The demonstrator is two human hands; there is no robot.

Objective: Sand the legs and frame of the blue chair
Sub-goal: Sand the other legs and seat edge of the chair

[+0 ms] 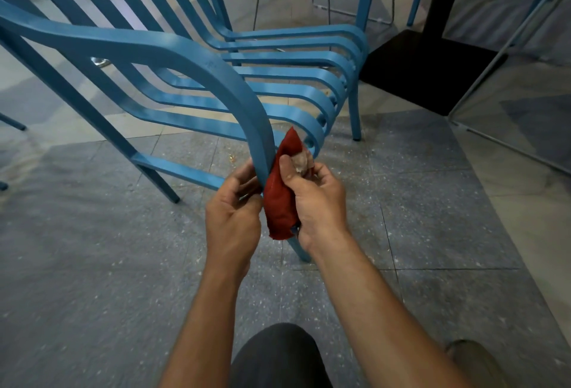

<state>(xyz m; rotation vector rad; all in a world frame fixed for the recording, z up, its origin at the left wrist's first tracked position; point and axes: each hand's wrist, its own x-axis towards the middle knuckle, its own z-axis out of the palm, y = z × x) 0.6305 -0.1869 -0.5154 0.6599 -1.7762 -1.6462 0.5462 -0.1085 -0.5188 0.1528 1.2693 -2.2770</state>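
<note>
Currently the blue chair [173, 56] stands on the tiled floor [92, 264], front leg [262, 140] as landmark. Left of the leg, left hand [233, 217] is curled with fingers on the leg's left face, apparently pinching the edge of the red sandpaper [279, 202]. Sheet wraps the leg from its right side; right hand [315, 202] is clamped on it, thumb pressing it flat. Risks: loose top corner above the right hand could fold or tear on the stroke; uneven grip means the sheet slips round the leg and skips the back face; chair is unbraced, so a hard pull may scoot it.
</note>
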